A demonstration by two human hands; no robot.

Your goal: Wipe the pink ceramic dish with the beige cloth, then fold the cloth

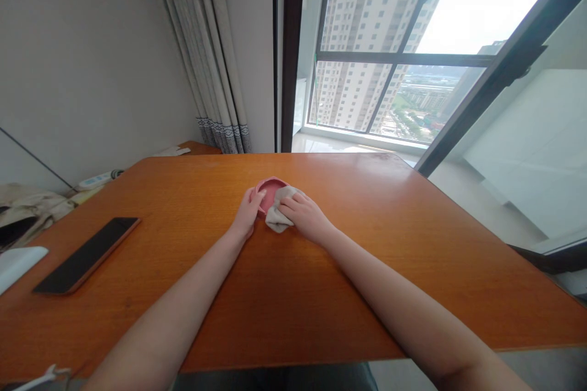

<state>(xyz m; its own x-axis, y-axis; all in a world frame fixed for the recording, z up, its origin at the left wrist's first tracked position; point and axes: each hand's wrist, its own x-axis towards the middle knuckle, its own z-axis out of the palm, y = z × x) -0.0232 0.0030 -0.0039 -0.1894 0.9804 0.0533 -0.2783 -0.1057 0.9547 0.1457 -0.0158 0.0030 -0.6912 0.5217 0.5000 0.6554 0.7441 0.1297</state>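
Observation:
A small pink dish (271, 188) is held tilted over the far middle of the wooden table, its hollow side toward me. My left hand (248, 210) grips its left rim, the thumb lying over the edge. A light grey cloth (277, 218) is bunched in my right hand (303, 212), whose fingers press it against the right side of the dish. The cloth covers part of the dish's inside and hangs below its lower rim. Whether the dish touches the table I cannot tell.
A dark phone (89, 255) lies on the table (192, 293) at the left, beside a white object (21, 264). Fabric (34, 211) and a white power strip (96, 179) sit past the left edge. A white cable (43, 377) shows at the near left corner.

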